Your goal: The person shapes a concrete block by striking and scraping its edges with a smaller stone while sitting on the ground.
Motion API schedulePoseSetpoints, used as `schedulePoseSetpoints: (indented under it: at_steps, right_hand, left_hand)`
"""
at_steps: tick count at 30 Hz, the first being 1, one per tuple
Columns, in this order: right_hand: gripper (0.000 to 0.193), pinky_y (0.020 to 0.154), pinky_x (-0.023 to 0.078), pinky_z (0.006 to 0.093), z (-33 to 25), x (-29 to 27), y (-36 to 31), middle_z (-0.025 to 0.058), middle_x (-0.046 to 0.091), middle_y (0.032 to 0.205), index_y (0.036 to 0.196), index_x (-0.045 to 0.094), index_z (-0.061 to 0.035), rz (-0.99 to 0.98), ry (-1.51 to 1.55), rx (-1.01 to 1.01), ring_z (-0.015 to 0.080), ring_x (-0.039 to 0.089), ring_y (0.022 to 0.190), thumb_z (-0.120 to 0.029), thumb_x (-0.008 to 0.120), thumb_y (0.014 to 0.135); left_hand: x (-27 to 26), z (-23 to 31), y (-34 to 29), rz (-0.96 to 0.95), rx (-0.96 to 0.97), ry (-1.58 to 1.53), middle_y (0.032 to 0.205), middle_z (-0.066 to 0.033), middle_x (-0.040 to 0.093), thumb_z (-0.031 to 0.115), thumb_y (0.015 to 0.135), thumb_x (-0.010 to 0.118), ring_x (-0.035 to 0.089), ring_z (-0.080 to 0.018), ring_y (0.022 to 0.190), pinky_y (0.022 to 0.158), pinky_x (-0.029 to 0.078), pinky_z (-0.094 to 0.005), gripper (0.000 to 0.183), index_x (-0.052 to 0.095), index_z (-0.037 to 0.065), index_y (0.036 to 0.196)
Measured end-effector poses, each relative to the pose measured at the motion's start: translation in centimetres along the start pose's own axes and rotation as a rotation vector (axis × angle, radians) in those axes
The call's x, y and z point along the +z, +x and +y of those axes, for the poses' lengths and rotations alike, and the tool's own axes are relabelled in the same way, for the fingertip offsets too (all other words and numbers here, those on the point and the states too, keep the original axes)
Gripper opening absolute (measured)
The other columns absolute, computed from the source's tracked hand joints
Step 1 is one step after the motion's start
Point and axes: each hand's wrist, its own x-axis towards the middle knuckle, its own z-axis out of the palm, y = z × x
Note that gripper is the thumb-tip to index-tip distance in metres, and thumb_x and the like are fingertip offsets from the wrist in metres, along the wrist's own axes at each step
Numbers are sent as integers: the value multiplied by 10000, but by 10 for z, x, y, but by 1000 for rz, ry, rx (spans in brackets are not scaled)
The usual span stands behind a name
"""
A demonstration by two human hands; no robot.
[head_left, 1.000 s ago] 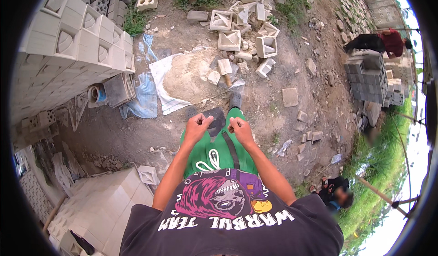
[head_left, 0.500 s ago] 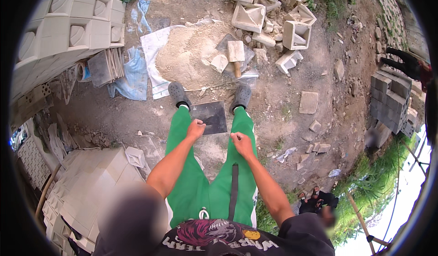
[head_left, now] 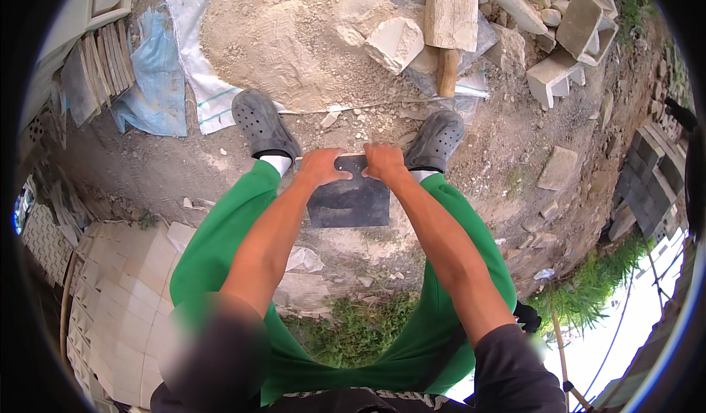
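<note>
In the head view, the left hand (head_left: 322, 166) and right hand (head_left: 385, 163) are pinching the far edge of a dark board (head_left: 349, 208), thumbs resting over its face; the fingertips are hiding beyond that edge. The board is lying between and below the hands, its upper corners being covered by them. Beyond the hands, a sand heap (head_left: 287, 45) is running out of the frame. A wooden-handled block (head_left: 450, 17) is lying beyond the right hand. Nearer the body, a blur (head_left: 217, 347) is obscuring the left upper arm.
</note>
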Motion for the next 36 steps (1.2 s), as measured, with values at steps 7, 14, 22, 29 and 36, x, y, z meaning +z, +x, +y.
schedulePoseSetpoints:
  at_steps: [7, 14, 22, 29, 36]
  right_hand:
    - [535, 862, 558, 435, 6, 17, -2, 120, 727, 1093, 1112, 694, -100, -282, 113, 10, 297, 695, 1053, -438, 840, 724]
    - [632, 895, 540, 446, 20, 27, 8, 123, 721, 1111, 1152, 675, -84, -364, 174, -21, 326, 680, 1071, -471, 848, 683]
    - [1084, 959, 503, 437, 19, 36, 49, 244, 652, 1221, 1427, 435, 12, -424, 603, -167, 393, 625, 1142, -468, 898, 573]
    - [1105, 984, 493, 425, 15, 42, 46, 280, 629, 1247, 1458, 384, 36, -506, 487, -183, 407, 612, 1166, -473, 871, 606]
    - [1084, 992, 486, 434, 9, 66, 22, 298, 622, 1238, 1456, 351, 75, -465, 498, -158, 421, 601, 1174, -494, 842, 675]
  left_hand:
    - [37, -10, -7, 193, 83, 43, 1387, -139, 591, 535, 728, 781, 591, -310, 1238, 1018, 480, -438, 867, 495, 109, 1427]
    - [25, -27, 19, -15, 89, 115, 1442, -189, 526, 613, 629, 822, 549, -335, 1286, 1041, 462, -446, 1132, 373, 41, 1496]
    - [15, -28, 33, -248, 102, 13, 1376, -288, 535, 696, 552, 822, 550, -386, 1256, 1040, 457, -435, 1322, 303, -60, 1504]
    - [17, -20, 24, -214, 45, 33, 1366, -264, 556, 689, 584, 810, 565, -388, 1233, 1023, 467, -438, 1290, 304, -58, 1507]
    - [58, -21, 8, -156, 34, -4, 1579, -227, 310, 708, 633, 780, 357, -350, 1440, 1156, 365, -416, 1326, 170, -13, 1564]
